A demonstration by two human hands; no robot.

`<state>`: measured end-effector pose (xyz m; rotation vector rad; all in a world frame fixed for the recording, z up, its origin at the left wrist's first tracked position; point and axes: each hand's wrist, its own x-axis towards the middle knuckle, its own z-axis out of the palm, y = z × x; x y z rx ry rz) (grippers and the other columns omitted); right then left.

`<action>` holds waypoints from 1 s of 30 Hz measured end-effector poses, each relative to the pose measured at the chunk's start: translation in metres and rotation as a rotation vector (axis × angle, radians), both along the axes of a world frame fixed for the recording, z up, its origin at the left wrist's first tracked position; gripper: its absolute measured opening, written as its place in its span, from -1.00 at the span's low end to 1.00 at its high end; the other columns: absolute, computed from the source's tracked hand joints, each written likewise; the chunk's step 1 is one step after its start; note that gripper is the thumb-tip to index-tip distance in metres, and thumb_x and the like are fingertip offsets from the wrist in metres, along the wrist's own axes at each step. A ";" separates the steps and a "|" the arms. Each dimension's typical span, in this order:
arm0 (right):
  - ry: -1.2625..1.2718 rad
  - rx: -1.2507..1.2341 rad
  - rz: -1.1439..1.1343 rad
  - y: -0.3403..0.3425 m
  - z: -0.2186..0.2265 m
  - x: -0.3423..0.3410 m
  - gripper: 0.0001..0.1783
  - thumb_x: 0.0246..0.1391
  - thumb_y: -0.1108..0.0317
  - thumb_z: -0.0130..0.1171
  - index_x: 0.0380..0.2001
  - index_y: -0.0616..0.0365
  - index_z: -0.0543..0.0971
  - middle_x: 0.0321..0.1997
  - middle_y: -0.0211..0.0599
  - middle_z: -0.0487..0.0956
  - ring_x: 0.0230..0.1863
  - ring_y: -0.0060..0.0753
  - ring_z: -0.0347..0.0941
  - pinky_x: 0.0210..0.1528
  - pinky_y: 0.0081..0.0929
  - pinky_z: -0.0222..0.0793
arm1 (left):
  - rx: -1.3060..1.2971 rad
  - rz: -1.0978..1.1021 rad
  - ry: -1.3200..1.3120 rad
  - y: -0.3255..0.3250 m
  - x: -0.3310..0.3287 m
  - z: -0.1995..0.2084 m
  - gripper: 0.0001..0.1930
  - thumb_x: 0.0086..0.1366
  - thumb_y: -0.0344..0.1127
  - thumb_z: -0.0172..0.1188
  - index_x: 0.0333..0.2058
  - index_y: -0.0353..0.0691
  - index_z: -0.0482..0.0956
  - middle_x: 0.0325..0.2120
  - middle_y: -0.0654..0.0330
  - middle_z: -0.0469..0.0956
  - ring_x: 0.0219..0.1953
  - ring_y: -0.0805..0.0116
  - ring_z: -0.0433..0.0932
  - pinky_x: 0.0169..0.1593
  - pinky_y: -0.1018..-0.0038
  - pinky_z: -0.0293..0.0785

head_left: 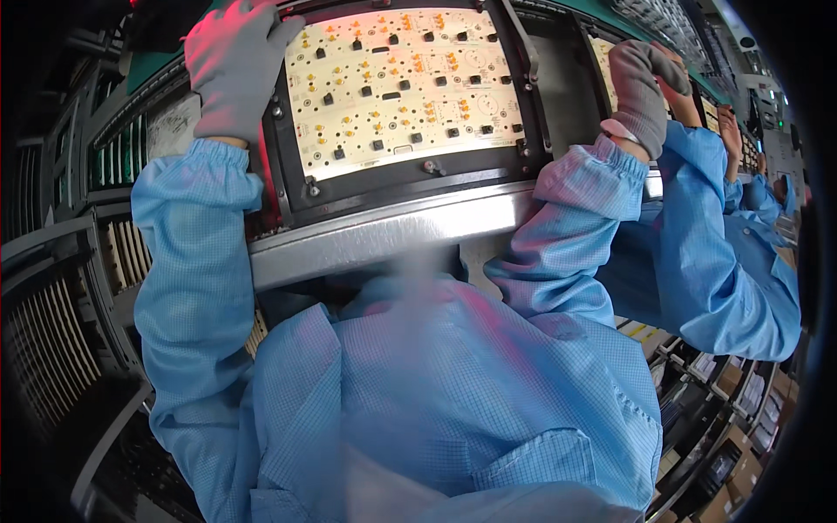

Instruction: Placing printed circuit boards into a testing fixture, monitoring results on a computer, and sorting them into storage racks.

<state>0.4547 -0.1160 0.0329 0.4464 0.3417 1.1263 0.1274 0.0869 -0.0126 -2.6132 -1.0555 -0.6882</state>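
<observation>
My left hand [228,74], in a grey glove, lies closed over the left side of a black carrier frame [366,196], its thumb near the upper left corner of the board. Its fingertips are partly cut off by the picture's top edge. In the frame sits a pale circuit board [410,113] with rows of black square parts and small orange parts. Off to the right, beside a second carrier with a pale board [602,54], my grey-gloved right hand [636,91] is curled with its fingers bent. What it may hold is hidden.
A shiny metal rail [392,231] runs along the front of the line. Close on my right is a co-worker's blue sleeve [702,235], the hand near mine. Racks of upright boards [52,340] stand at the left. Shelves with boxes [728,453] are at the lower right.
</observation>
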 end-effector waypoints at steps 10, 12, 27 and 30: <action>-0.151 0.025 0.073 -0.012 0.000 -0.006 -0.65 0.20 0.32 -0.09 -0.66 0.08 0.50 -0.70 -0.49 0.51 -0.66 -0.57 0.47 -0.59 -0.65 0.41 | 0.026 -0.018 -0.112 -0.019 0.011 0.009 -0.74 0.11 -0.14 0.21 -0.57 -0.20 0.49 -0.53 0.06 0.44 -0.37 0.01 0.41 -0.24 0.14 0.27; -0.187 0.035 0.083 -0.005 0.002 -0.031 -0.65 0.20 0.32 -0.09 -0.65 0.09 0.50 -0.69 -0.49 0.52 -0.64 -0.57 0.48 -0.58 -0.65 0.42 | 0.019 0.006 -0.112 -0.020 0.009 0.010 -0.72 0.10 -0.12 0.22 -0.57 -0.21 0.49 -0.52 0.05 0.45 -0.36 0.01 0.42 -0.24 0.14 0.27; -0.877 0.098 0.293 0.008 0.027 -0.056 -0.78 0.21 0.32 -0.02 -0.42 0.22 0.51 -0.29 -0.28 0.61 -0.17 -0.44 0.54 -0.27 -0.48 0.50 | -0.091 -0.007 -0.182 -0.026 -0.006 0.032 -0.72 0.08 -0.12 0.21 -0.55 -0.24 0.56 -0.54 0.02 0.50 -0.38 0.01 0.48 -0.27 0.15 0.35; -2.061 -0.544 -0.297 0.019 0.007 -0.122 -0.53 0.19 0.17 0.07 0.08 0.20 0.44 0.12 -0.16 0.47 0.18 -0.26 0.31 0.19 -0.33 0.23 | 0.111 0.011 -0.110 -0.001 -0.019 0.013 -0.69 0.10 -0.06 0.17 -0.52 -0.23 0.58 -0.48 -0.01 0.54 -0.34 0.00 0.51 -0.23 0.10 0.38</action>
